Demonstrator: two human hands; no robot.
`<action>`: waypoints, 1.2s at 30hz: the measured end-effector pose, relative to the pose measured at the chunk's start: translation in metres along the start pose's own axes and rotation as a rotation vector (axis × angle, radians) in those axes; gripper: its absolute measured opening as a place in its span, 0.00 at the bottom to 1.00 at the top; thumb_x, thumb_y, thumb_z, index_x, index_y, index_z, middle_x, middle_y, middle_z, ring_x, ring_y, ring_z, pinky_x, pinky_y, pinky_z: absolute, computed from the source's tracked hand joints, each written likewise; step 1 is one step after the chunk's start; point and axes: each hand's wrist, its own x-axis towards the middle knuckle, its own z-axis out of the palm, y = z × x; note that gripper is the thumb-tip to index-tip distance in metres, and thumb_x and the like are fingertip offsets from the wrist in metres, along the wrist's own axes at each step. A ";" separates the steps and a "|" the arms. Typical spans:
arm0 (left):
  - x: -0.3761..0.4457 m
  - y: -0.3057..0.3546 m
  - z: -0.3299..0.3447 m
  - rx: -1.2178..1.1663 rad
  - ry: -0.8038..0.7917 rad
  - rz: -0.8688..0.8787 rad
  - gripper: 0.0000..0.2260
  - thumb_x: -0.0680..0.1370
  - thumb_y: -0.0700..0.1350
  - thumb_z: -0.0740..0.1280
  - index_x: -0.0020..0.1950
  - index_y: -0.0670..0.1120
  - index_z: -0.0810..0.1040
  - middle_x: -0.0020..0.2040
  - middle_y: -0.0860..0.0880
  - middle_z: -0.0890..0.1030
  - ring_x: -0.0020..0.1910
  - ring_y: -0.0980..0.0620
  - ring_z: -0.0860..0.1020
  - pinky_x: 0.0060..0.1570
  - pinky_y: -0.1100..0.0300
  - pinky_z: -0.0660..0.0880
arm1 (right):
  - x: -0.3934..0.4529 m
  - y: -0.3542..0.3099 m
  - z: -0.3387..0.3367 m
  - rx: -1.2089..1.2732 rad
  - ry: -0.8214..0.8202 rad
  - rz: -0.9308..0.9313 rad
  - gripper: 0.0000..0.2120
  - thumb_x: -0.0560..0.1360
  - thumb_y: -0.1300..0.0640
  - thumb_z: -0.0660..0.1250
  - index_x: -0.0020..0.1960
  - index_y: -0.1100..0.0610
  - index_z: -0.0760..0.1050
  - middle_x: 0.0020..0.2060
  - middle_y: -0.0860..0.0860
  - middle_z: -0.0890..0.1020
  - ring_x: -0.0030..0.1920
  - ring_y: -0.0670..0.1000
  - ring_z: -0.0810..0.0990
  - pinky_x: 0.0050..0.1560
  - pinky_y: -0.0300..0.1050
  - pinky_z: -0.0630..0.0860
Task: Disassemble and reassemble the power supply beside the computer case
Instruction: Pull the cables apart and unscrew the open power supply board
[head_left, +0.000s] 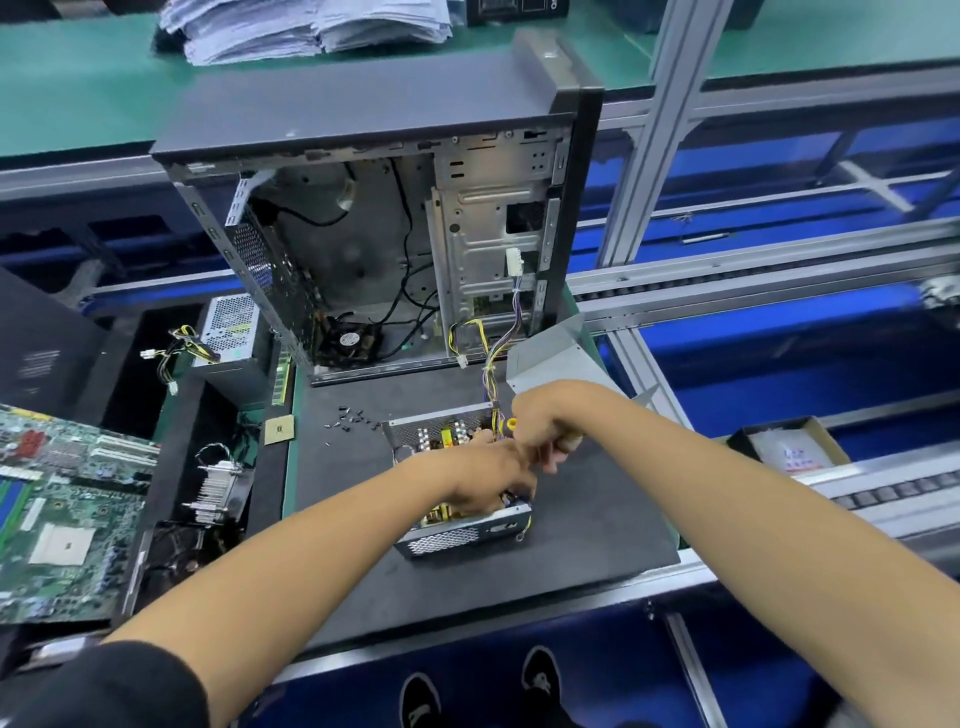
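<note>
The power supply (452, 535) lies open on the black mat (597, 519), its circuit board exposed inside a perforated metal shell. My left hand (483, 480) reaches into it, fingers curled down among the parts; what they grasp is hidden. My right hand (540, 428) grips a yellow-handled screwdriver (511, 424) right above the unit. The grey lid (556, 358) of the supply leans behind my right wrist. A bundle of yellow and purple wires (493, 364) runs from the unit up into the open computer case (395, 228).
Several loose black screws (353, 418) lie on the mat left of the unit. A second power supply (231, 332), a CPU chip (279, 430), a heatsink (218, 483) and a motherboard (62, 514) sit to the left. A cardboard box (789, 447) stands at right.
</note>
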 end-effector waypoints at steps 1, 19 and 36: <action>-0.001 0.000 0.000 0.009 0.012 0.005 0.18 0.71 0.37 0.63 0.59 0.51 0.76 0.60 0.50 0.74 0.63 0.49 0.67 0.52 0.53 0.60 | 0.002 0.003 0.000 0.002 0.003 0.011 0.06 0.76 0.66 0.61 0.50 0.65 0.75 0.33 0.59 0.74 0.28 0.51 0.67 0.27 0.38 0.63; -0.016 -0.013 -0.002 -0.250 0.100 -0.065 0.14 0.72 0.37 0.67 0.55 0.50 0.78 0.45 0.50 0.81 0.43 0.48 0.75 0.41 0.58 0.69 | 0.024 0.034 0.034 0.570 -0.279 -0.033 0.05 0.78 0.67 0.61 0.43 0.62 0.71 0.35 0.55 0.84 0.20 0.44 0.68 0.18 0.32 0.63; -0.016 -0.020 0.015 -0.311 0.314 -0.179 0.09 0.76 0.41 0.66 0.53 0.52 0.76 0.41 0.51 0.71 0.47 0.58 0.62 0.46 0.55 0.55 | 0.037 0.035 0.037 0.531 0.019 -0.203 0.04 0.74 0.69 0.64 0.43 0.63 0.75 0.34 0.56 0.78 0.26 0.47 0.74 0.23 0.34 0.68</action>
